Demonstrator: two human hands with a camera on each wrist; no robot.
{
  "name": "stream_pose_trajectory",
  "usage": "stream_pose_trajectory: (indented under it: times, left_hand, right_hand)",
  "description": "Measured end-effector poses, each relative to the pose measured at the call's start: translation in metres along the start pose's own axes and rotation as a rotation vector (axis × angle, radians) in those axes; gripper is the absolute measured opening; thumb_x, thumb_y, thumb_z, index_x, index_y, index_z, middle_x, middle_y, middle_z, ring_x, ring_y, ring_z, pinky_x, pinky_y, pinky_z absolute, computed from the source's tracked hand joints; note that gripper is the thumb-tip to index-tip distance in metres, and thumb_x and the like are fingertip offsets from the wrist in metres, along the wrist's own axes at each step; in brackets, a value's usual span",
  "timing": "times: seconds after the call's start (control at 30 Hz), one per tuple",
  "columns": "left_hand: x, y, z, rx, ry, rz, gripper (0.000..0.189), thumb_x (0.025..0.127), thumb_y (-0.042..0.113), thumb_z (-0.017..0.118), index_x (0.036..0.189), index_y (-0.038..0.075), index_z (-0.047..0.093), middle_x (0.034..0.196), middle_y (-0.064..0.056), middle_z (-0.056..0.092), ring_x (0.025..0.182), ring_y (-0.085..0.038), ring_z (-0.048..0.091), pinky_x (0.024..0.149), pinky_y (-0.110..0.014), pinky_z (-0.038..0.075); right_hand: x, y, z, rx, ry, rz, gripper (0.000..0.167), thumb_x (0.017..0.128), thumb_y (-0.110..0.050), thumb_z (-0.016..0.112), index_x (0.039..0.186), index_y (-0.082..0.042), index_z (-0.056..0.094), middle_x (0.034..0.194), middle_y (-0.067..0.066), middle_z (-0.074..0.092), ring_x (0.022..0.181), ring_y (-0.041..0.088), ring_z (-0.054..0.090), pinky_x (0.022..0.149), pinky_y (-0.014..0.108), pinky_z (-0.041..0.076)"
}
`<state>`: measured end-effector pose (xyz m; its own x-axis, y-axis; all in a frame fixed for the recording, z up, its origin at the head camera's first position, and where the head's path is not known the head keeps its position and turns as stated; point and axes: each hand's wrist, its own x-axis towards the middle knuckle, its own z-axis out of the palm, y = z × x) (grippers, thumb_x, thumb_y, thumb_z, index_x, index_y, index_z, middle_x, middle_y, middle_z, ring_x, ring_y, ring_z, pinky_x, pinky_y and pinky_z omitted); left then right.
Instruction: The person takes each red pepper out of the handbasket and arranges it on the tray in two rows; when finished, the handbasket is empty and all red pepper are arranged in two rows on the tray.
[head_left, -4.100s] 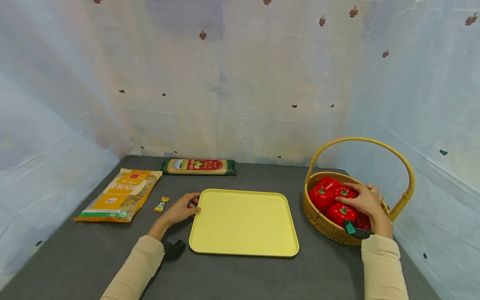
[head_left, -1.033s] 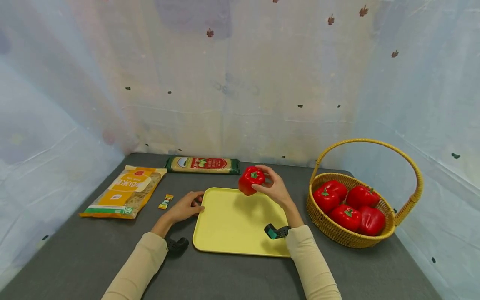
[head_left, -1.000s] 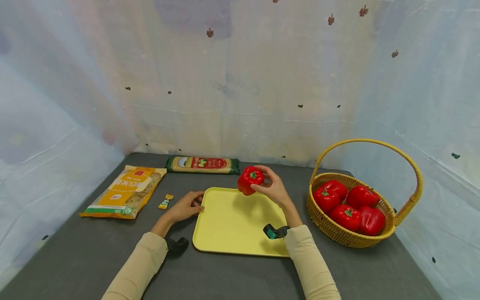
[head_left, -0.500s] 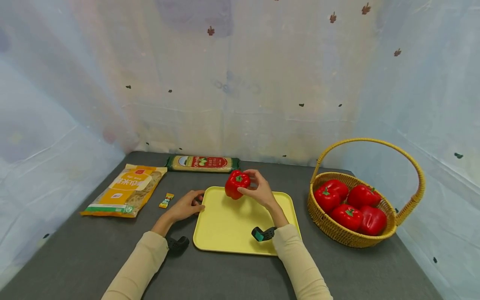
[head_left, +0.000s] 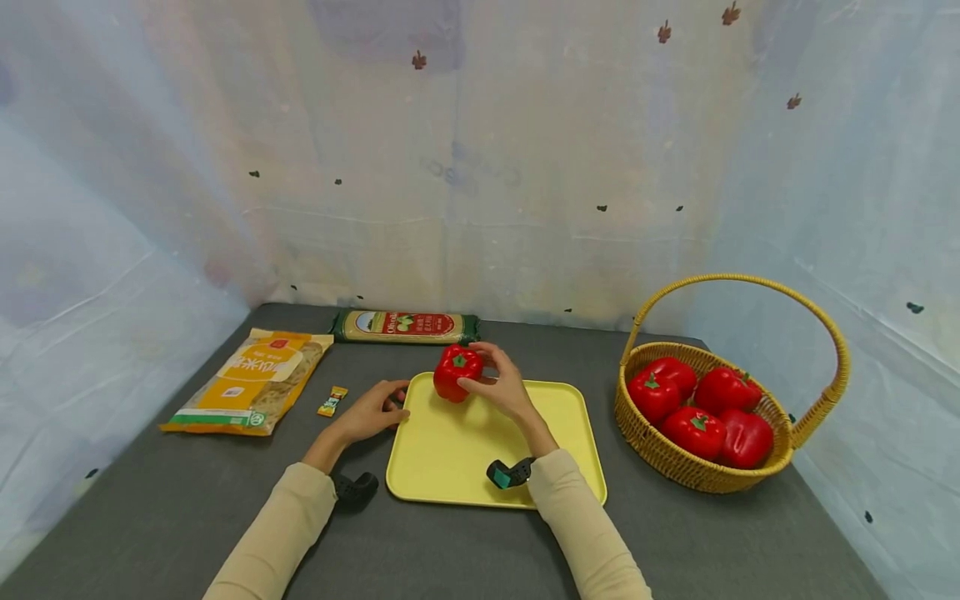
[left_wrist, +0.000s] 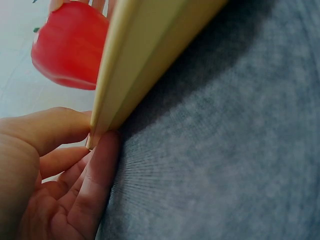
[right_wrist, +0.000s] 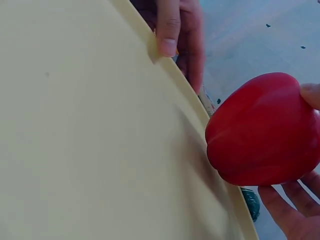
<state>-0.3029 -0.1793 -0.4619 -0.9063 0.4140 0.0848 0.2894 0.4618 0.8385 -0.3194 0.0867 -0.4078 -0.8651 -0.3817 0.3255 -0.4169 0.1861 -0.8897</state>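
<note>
A red bell pepper [head_left: 456, 375] with a green stem is held by my right hand [head_left: 501, 385] over the far left part of the yellow tray [head_left: 480, 450]. In the right wrist view, thumb and fingers clasp the pepper [right_wrist: 262, 132] from opposite sides, with its shadow on the tray surface. My left hand [head_left: 371, 414] pinches the tray's left edge. The left wrist view shows the left thumb on top of the rim [left_wrist: 102, 112] and fingers beneath it, right by the grey tabletop.
A wicker basket [head_left: 660, 467] with an arched handle holds several red bell peppers [head_left: 693, 432] at the right. An orange-and-yellow food bag [head_left: 243, 383] lies at the left, beside a small yellow-green packet [head_left: 332, 402]. Behind the tray lies a long green-ended noodle pack [head_left: 405, 327].
The right hand has taken a bell pepper out of the basket and carried it left over the tray, slightly lower lately. The left hand keeps its place on the tray edge.
</note>
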Motion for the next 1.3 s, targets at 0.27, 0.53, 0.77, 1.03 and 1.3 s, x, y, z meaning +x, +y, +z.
stream_pose_trajectory:
  times: [0.27,0.53,0.77,1.03,1.3]
  left_hand:
    - [-0.005,0.011,-0.002,0.017,0.0,0.031,0.057,0.092,0.007,0.058,0.137,-0.014,0.031,0.114,-0.025,0.044,0.08,-0.022,0.054,0.063,-0.027,0.048]
    - [-0.001,0.0,-0.001,0.014,0.008,0.015,0.058,0.092,0.01,0.059,0.139,-0.01,0.032,0.114,-0.022,0.044,0.078,-0.018,0.054,0.064,-0.028,0.049]
    - [0.001,0.001,-0.001,0.033,0.013,0.004,0.057,0.092,0.011,0.06,0.138,-0.009,0.034,0.113,-0.019,0.045,0.078,-0.018,0.053,0.064,-0.027,0.047]
    - [0.001,0.002,-0.001,0.028,0.01,0.004,0.056,0.091,0.01,0.059,0.138,-0.009,0.034,0.113,-0.018,0.045,0.08,-0.018,0.053,0.064,-0.028,0.048]
    - [0.0,0.0,-0.001,0.045,0.017,0.015,0.056,0.092,0.011,0.059,0.138,-0.009,0.035,0.113,-0.019,0.045,0.079,-0.017,0.053,0.064,-0.027,0.047]
  right_hand:
    - [0.002,0.003,0.007,-0.026,-0.032,-0.036,0.056,0.087,-0.012,0.067,0.135,0.003,0.042,0.13,0.022,0.048,0.118,0.035,0.049,0.094,0.044,0.044]
    - [0.004,0.004,0.009,0.009,-0.113,-0.037,0.061,0.087,-0.007,0.066,0.139,0.0,0.037,0.135,0.021,0.043,0.122,0.037,0.046,0.094,0.046,0.043]
    - [0.003,0.002,0.01,0.04,-0.136,-0.055,0.067,0.084,0.0,0.067,0.141,0.001,0.032,0.137,0.024,0.038,0.122,0.042,0.044,0.092,0.051,0.043]
    - [0.005,0.004,0.013,0.031,-0.133,-0.066,0.069,0.085,0.0,0.066,0.143,0.002,0.028,0.139,0.024,0.035,0.125,0.042,0.041,0.093,0.051,0.042]
    - [0.005,0.005,0.014,0.013,-0.156,-0.068,0.078,0.086,-0.002,0.065,0.148,-0.002,0.018,0.144,0.026,0.028,0.125,0.042,0.041,0.094,0.05,0.042]
